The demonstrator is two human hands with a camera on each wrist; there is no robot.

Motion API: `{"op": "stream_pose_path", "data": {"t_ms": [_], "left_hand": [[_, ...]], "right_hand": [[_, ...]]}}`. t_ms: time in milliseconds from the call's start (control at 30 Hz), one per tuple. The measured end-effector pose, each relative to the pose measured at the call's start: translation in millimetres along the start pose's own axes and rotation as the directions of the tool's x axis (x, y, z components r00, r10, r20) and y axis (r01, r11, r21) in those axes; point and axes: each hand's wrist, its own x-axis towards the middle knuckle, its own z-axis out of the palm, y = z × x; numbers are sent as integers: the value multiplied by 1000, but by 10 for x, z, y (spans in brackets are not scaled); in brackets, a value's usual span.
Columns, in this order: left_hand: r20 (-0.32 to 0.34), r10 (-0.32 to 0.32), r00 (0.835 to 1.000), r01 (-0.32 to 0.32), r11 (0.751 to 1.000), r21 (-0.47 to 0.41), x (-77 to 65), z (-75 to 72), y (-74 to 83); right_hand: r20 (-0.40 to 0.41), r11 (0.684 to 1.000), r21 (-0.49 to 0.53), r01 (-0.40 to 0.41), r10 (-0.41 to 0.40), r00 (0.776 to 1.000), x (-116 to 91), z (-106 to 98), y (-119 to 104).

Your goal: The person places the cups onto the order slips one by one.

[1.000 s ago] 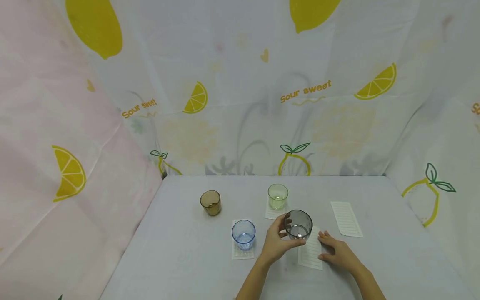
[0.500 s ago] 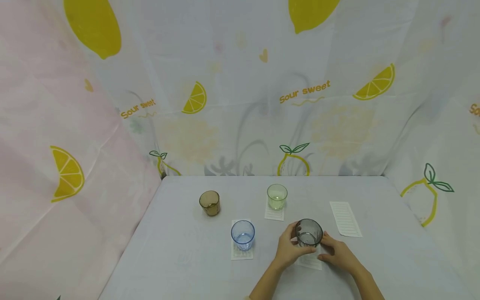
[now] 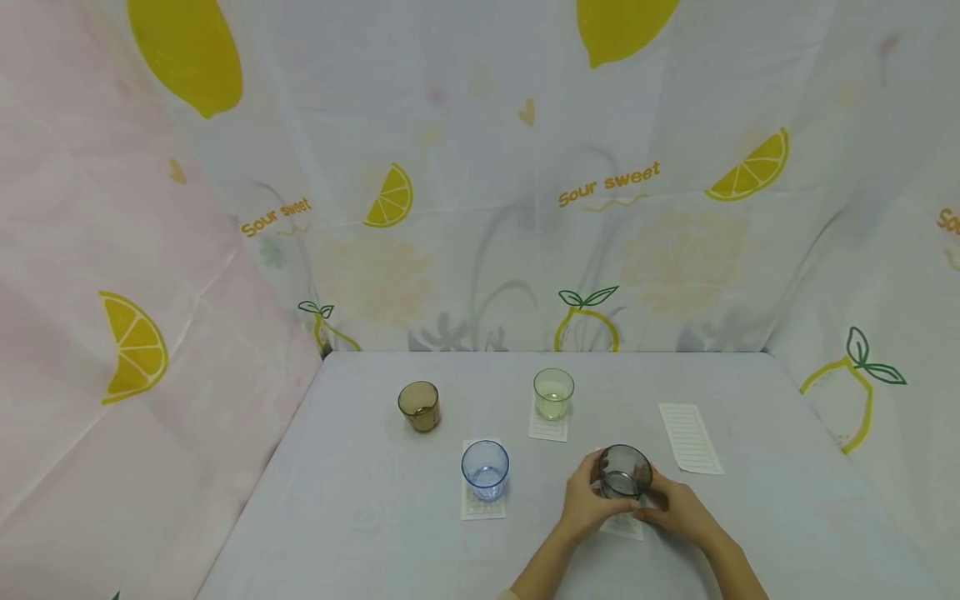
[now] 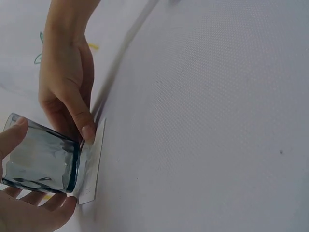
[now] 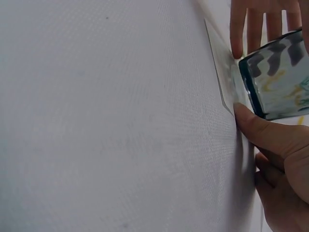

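Observation:
In the head view my left hand holds a grey tinted glass by its sides, thumb in front. The glass is over a printed paper slip, mostly hidden in that view. Both wrist views show the base of the glass close to the slip; whether they touch I cannot tell. My right hand rests at the slip's right edge. Its thumb touches the slip's edge in the right wrist view, while the other fingers are loosely bent beside it.
A blue glass stands on a slip to the left, and a green glass on another behind. An amber glass stands directly on the white tabletop. One bare slip lies at right. Lemon-print cloth surrounds the table.
My left hand has carried the grey glass rightward and down over the slip, close to my right hand. The right hand has stayed in place.

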Motion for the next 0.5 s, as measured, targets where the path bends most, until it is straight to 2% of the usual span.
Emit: {"op": "stream_pose_path", "data": {"t_ms": [333, 400, 500], "left_hand": [[5, -2, 1000, 2, 1000, -9, 14, 61, -54], [7, -7, 1000, 7, 1000, 14, 14, 68, -57], [11, -7, 1000, 6, 995, 99, 6, 72, -75]], "right_hand": [[-7, 1000, -19, -1, 1, 1000, 0, 17, 3], [-8, 1000, -18, -9, 9, 1000, -5, 15, 1], [-12, 1000, -18, -18, 18, 1000, -12, 16, -3]]}}
